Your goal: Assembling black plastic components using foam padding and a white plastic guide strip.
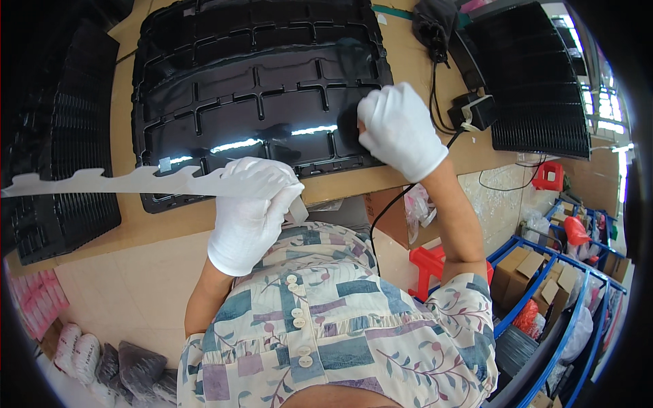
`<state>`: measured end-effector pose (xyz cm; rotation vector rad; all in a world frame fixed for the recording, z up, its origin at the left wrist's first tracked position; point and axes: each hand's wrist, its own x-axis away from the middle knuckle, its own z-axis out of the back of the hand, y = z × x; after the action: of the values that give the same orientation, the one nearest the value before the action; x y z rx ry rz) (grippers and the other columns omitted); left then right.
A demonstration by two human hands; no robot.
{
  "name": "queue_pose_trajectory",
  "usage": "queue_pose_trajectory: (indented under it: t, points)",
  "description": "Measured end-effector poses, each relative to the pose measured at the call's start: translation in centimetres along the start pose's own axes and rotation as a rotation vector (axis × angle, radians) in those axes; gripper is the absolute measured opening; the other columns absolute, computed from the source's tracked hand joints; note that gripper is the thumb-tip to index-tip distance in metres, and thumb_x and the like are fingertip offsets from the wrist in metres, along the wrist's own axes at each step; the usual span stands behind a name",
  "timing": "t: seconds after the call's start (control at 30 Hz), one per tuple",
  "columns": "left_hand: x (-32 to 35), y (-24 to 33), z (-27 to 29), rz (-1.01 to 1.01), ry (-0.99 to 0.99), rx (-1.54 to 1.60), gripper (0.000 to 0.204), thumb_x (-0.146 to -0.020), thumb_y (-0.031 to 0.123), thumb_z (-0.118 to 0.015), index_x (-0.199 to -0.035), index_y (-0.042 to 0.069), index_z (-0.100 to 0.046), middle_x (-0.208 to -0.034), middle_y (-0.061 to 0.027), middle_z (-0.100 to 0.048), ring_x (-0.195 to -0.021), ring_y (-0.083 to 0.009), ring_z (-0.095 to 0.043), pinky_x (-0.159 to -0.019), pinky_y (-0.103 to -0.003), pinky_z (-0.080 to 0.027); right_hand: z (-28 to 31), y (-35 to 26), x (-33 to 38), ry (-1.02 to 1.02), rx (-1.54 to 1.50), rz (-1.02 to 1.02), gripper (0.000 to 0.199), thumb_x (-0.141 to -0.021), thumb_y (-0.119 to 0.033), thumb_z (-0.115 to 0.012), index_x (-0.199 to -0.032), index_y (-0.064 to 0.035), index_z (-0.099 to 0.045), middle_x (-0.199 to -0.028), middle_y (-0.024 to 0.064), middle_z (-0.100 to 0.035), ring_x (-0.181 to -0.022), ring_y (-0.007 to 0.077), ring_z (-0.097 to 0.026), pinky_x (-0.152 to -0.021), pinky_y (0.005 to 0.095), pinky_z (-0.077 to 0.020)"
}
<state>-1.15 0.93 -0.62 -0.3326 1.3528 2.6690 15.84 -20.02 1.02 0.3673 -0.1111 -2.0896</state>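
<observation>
Loosely stretched out toward the left, a translucent whitish strip (122, 183) with a notched upper edge runs from the person's left hand (248, 211) across the near left corner of a glossy black moulded plastic tray (235, 85) and over a stack of black ribbed trays (71, 129). The left hand, in a white glove, grasps the strip between thumb and fingers; a short pale piece (297, 211) shows just beside the thumb.

The right hand (401, 129), also gloved in white, is over the tray's right edge, its fingers curled inward; I cannot tell whether they grip anything. A small pale sticker (164, 164) is on the tray near its front left corner.

Beneath the tray is a tan tabletop (124, 122). To the right, a black boxy adapter (476, 112) lies near another stack of black ribbed trays (524, 75), and a black cable (388, 209) drops over the table's front edge. Farther out, a red plastic stool (428, 268) stands beside the right forearm, near a blue-framed rack (571, 264) with cardboard boxes (513, 272). Dark plastic bags (139, 367) lie at lower left.
</observation>
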Motion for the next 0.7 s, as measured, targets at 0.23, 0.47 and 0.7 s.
queue_pose_trajectory:
  t: [0.23, 0.47, 0.7]
  points:
    - [-0.4, 0.1, 0.2, -0.008, 0.011, -0.003, 0.01, -0.089, 0.012, -0.064, -0.083, 0.005, -0.07, -0.09, -0.0092, -0.07, -0.088, -0.0296, -0.061, -0.082, -0.042, -0.043, -0.6, 0.6, -0.5, -0.044, -0.079, -0.072, 0.011, -0.072, -0.015, -0.064, -0.066, -0.0088, -0.057, -0.065, 0.0097, -0.06, -0.066, 0.0283, -0.061, -0.065, 0.0385, -0.0449]
    - [0.1, 0.2, 0.2, 0.001, 0.003, 0.008, 0.01, -0.088, 0.011, -0.064, -0.083, 0.005, -0.069, -0.089, -0.009, -0.069, -0.087, -0.0296, -0.061, -0.082, -0.041, -0.043, 0.9, 0.7, 1.4, -0.073, -0.267, 0.177, 0.011, -0.068, -0.014, -0.068, -0.067, -0.009, -0.058, -0.066, 0.0074, -0.059, -0.067, 0.0271, -0.06, -0.068, 0.037, -0.0447]
    - [0.2, 0.3, 0.4, 0.006, -0.021, -0.031, 0.009, -0.087, 0.012, -0.065, -0.082, 0.006, -0.069, -0.09, -0.0078, -0.069, -0.089, -0.0284, -0.06, -0.086, -0.042, -0.041, 0.8, 0.7, 2.5, 0.061, -0.231, -0.02, 0.007, -0.074, -0.01, -0.068, -0.073, -0.0103, -0.061, -0.073, 0.0072, -0.061, -0.073, 0.0282, -0.059, -0.073, 0.0397, -0.0452]
